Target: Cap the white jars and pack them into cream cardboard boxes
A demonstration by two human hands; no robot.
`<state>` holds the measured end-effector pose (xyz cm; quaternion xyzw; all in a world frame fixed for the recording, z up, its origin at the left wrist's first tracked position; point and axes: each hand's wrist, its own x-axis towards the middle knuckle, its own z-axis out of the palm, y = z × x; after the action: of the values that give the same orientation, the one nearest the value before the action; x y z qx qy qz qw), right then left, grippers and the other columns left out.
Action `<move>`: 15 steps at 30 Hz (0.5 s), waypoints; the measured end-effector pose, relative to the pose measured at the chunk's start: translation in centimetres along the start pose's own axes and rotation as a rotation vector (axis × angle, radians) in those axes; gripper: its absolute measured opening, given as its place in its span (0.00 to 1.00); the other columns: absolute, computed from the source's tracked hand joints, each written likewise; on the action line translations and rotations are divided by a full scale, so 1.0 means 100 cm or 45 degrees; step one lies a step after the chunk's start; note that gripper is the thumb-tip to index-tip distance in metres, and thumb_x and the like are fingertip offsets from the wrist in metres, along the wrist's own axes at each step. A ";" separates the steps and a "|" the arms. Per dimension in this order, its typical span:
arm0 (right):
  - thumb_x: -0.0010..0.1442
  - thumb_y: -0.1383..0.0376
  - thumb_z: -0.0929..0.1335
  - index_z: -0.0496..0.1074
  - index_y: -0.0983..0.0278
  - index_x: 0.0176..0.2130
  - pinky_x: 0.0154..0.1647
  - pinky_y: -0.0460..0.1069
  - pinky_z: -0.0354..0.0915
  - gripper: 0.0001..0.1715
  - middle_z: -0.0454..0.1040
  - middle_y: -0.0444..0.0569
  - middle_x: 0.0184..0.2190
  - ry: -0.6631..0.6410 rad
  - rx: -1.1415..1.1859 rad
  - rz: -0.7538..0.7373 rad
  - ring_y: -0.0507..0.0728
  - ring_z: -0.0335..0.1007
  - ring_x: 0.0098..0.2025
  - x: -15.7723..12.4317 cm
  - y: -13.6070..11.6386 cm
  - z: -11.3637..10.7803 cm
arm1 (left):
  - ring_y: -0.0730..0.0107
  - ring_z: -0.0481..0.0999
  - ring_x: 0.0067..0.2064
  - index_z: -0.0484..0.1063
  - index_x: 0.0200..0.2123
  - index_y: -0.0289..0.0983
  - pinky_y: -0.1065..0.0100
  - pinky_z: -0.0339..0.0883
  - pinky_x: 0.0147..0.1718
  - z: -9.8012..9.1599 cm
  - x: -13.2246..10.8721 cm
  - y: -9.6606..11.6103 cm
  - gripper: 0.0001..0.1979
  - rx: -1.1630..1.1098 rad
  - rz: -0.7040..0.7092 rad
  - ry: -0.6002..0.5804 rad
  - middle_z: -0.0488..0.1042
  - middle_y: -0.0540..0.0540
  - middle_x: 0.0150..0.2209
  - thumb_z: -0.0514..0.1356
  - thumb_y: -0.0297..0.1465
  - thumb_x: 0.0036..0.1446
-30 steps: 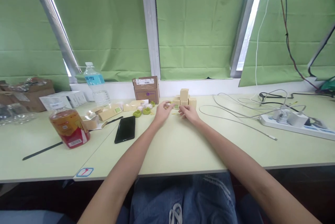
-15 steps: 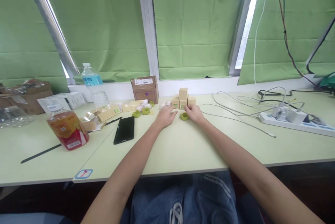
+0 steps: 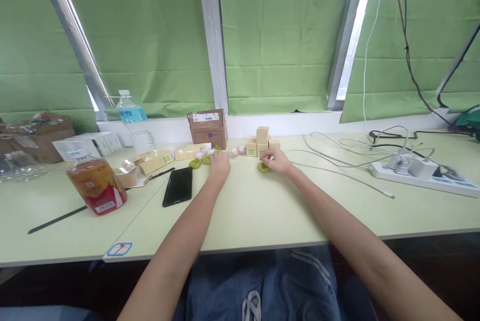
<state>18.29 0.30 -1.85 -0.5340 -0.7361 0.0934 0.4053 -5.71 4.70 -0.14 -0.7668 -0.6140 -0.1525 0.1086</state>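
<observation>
My right hand [image 3: 277,161] has its fingers closed at the rim of a small green hollow piece [image 3: 264,168] resting on the table, in front of small cardboard boxes [image 3: 262,135] piled in a little stack. Farther left, my left hand [image 3: 220,166] reaches to a second green piece [image 3: 207,160] and partly covers it; its fingertips are hidden. Another green piece [image 3: 195,163] lies just beyond that one. Small pinkish-white round items [image 3: 235,152] sit between the left hand and the boxes.
A black phone [image 3: 177,187] and a bottle with a red and orange label [image 3: 98,186] stand or lie at left. Behind them are a water bottle [image 3: 135,121], opened packaging [image 3: 153,161] and a brown carton [image 3: 208,130]. A power strip [image 3: 423,173] with cables occupies the right.
My left hand has moved left, from the round items beside the boxes to the green pieces. My right hand stays at the same green piece, its fingers shifted slightly over it.
</observation>
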 end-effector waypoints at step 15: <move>0.55 0.70 0.72 0.81 0.65 0.31 0.37 0.47 0.67 0.05 0.81 0.48 0.32 -0.085 0.168 -0.026 0.55 0.73 0.33 -0.003 0.006 0.004 | 0.65 0.75 0.40 0.73 0.41 0.39 0.62 0.70 0.43 -0.102 -0.058 0.086 0.07 -1.120 0.537 0.688 0.77 0.45 0.38 0.56 0.31 0.70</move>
<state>18.47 0.37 -2.58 -0.4951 -0.7468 0.1553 0.4160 0.50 -6.14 7.40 -0.7798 -0.2761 -0.5604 -0.0399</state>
